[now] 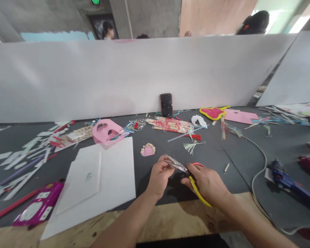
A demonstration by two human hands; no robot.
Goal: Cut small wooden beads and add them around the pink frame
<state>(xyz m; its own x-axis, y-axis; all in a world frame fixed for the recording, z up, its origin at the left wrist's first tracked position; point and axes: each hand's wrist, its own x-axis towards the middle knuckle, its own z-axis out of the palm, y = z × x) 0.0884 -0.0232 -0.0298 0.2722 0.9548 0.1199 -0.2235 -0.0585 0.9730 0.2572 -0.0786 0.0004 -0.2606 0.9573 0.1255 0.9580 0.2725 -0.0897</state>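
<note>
My right hand (209, 182) grips a pair of scissors (179, 166) with yellow and red handles, the blades pointing left and up. My left hand (160, 175) is closed in a pinch right at the blades, holding something too small to make out. Both hands hover over the dark mat (229, 175) near the front wooden edge of the table. A small pink piece ringed with beads (148, 150) lies just beyond my left hand.
White sheets (103, 172) lie to the left, with a magenta package (38, 205) and paper strips (23, 162). A blue glue gun (286, 179) with its cable sits right. Pink cut-outs (107, 131), a stick bundle (170, 124), tassels and a phone (166, 105) stand before the white partition.
</note>
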